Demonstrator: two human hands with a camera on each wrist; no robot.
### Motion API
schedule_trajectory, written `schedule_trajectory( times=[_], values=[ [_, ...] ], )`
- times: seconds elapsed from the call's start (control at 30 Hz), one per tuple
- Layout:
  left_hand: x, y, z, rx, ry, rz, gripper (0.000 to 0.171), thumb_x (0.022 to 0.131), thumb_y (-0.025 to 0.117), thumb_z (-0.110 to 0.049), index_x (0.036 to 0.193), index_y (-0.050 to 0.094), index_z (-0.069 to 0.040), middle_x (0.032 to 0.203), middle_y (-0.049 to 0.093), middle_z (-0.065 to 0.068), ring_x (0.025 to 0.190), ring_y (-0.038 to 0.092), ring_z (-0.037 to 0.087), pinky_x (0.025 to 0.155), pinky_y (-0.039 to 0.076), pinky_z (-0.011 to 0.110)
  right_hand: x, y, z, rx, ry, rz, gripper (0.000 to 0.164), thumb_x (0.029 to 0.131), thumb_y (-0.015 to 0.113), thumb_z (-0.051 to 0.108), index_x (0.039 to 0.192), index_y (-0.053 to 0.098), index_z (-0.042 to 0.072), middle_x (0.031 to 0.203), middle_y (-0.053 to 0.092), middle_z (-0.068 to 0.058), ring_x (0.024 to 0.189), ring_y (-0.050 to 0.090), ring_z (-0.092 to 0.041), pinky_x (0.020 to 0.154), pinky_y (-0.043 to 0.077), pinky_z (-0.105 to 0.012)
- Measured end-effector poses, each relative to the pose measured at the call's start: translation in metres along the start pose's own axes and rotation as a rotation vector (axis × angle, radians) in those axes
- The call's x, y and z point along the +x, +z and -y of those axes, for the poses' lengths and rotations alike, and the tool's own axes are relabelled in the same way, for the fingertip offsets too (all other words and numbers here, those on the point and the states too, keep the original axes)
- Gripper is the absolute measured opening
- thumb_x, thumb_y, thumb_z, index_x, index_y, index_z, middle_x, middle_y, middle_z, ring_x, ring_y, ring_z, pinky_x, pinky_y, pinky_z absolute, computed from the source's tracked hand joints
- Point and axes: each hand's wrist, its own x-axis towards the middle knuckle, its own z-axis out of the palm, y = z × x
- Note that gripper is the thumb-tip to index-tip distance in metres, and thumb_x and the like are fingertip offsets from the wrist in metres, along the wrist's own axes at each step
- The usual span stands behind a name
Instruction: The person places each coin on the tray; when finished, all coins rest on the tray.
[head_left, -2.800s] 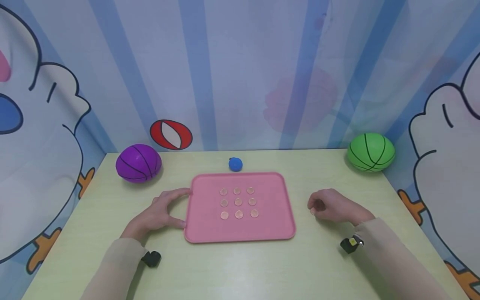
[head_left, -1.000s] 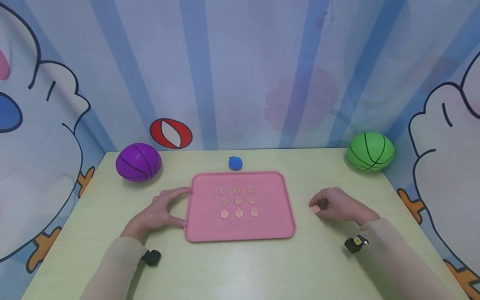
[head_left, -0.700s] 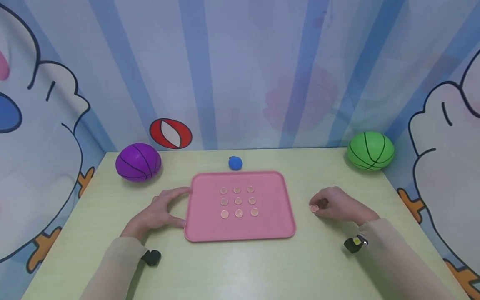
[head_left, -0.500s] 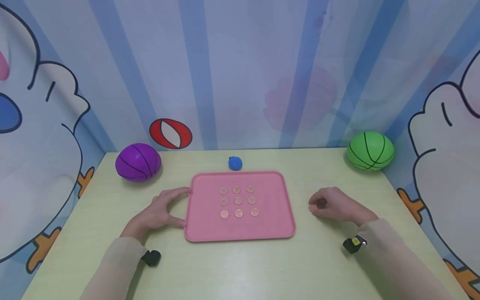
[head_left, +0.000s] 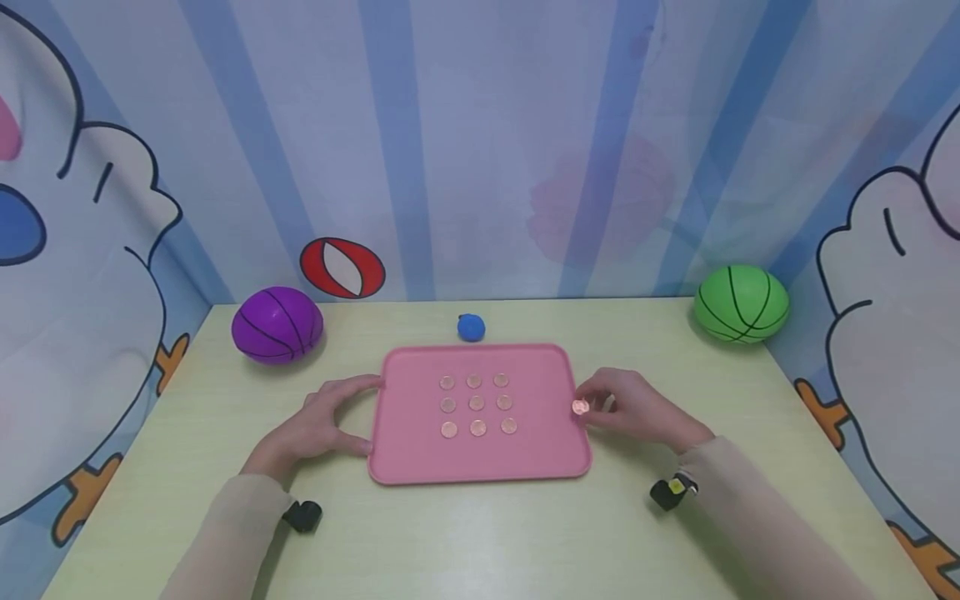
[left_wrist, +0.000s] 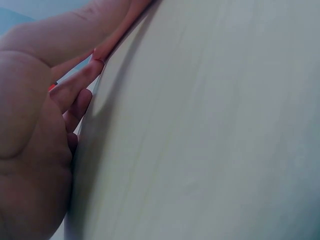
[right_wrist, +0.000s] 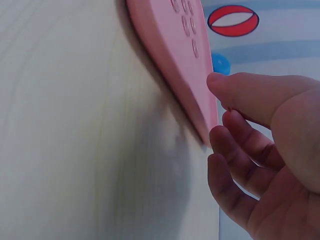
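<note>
In the head view my left hand [head_left: 318,423] spreads its thumb and forefinger against the left rim of a pink tray [head_left: 420,458]. Several small copper-coloured coins [head_left: 476,403] lie on the tray in neat rows. Between thumb and fingertips my right hand [head_left: 633,407] pinches another such coin [head_left: 581,407], over the tray's right rim. In the right wrist view the thumb [right_wrist: 260,95] hides most of the held coin, and the tray's edge [right_wrist: 185,95] shows beyond. The left wrist view shows the left palm [left_wrist: 35,130] low beside the tabletop [left_wrist: 200,125].
A small blue ball-like thing [head_left: 471,327] sits just behind the tray. A purple ball [head_left: 277,326] stands at the back left and a green ball [head_left: 742,304] at the back right. A striped cloth backdrop [head_left: 487,150] rises along the table's far edge.
With the coin pinched in it, my right hand has moved left from the bare table to the tray's right rim. The left hand, the tray and its coins stay where they were.
</note>
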Motion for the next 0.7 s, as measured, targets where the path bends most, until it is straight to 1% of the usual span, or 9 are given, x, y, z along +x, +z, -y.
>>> schedule_trajectory(
  times=[0.13, 0.2, 0.4, 0.5, 0.6, 0.7],
  values=[
    [0.000, -0.001, -0.001, 0.015, 0.008, -0.001, 0.105, 0.065, 0.099, -0.041, 0.156, 0.049, -0.033, 0.165, 0.042, 0.002, 0.151, 0.027, 0.035, 0.120, 0.014, 0.072, 0.012, 0.007, 0.013, 0.018, 0.006, 0.018, 0.022, 0.092, 0.081, 0.012, 0.113, 0.076, 0.008, 0.097, 0.070, 0.005, 0.088, 0.064, -0.012, 0.077, 0.060, -0.030],
    [0.000, -0.001, 0.000, 0.020, 0.015, -0.001, 0.104, 0.065, 0.099, -0.041, 0.157, 0.049, -0.031, 0.165, 0.042, 0.003, 0.151, 0.027, 0.037, 0.120, 0.013, 0.072, 0.018, 0.012, 0.019, 0.019, -0.004, 0.025, 0.021, 0.092, 0.080, 0.013, 0.113, 0.076, 0.008, 0.097, 0.070, 0.005, 0.089, 0.064, -0.013, 0.077, 0.060, -0.031],
    [0.000, -0.001, 0.000, 0.010, 0.000, 0.002, 0.105, 0.065, 0.099, -0.041, 0.157, 0.049, -0.032, 0.165, 0.041, 0.003, 0.152, 0.026, 0.036, 0.121, 0.009, 0.073, 0.035, 0.027, 0.036, 0.012, -0.029, 0.044, 0.021, 0.092, 0.082, 0.015, 0.112, 0.078, 0.010, 0.097, 0.072, 0.006, 0.086, 0.064, -0.010, 0.078, 0.059, -0.029],
    [0.000, 0.000, 0.001, 0.010, 0.003, 0.003, 0.105, 0.065, 0.099, -0.041, 0.157, 0.049, -0.033, 0.165, 0.041, 0.002, 0.152, 0.026, 0.035, 0.121, 0.009, 0.072, 0.042, 0.035, 0.045, 0.009, -0.048, 0.053, 0.022, 0.092, 0.082, 0.015, 0.112, 0.079, 0.010, 0.096, 0.071, 0.007, 0.087, 0.063, -0.012, 0.078, 0.058, -0.029],
    [0.000, -0.001, 0.001, 0.014, 0.017, 0.001, 0.105, 0.065, 0.099, -0.042, 0.157, 0.048, -0.032, 0.165, 0.041, 0.002, 0.152, 0.026, 0.036, 0.121, 0.011, 0.072, 0.049, 0.045, 0.054, -0.028, -0.083, 0.052, 0.021, 0.092, 0.082, 0.014, 0.112, 0.079, 0.010, 0.096, 0.070, 0.007, 0.088, 0.062, -0.012, 0.079, 0.057, -0.028],
    [0.000, -0.001, 0.000, 0.013, 0.025, -0.002, 0.105, 0.065, 0.099, -0.041, 0.157, 0.049, -0.031, 0.165, 0.041, 0.004, 0.151, 0.026, 0.037, 0.119, 0.013, 0.073, 0.057, 0.054, 0.063, -0.072, -0.111, 0.043, 0.019, 0.093, 0.081, 0.016, 0.111, 0.080, 0.012, 0.094, 0.070, 0.009, 0.087, 0.061, -0.012, 0.079, 0.056, -0.027]
  ],
)
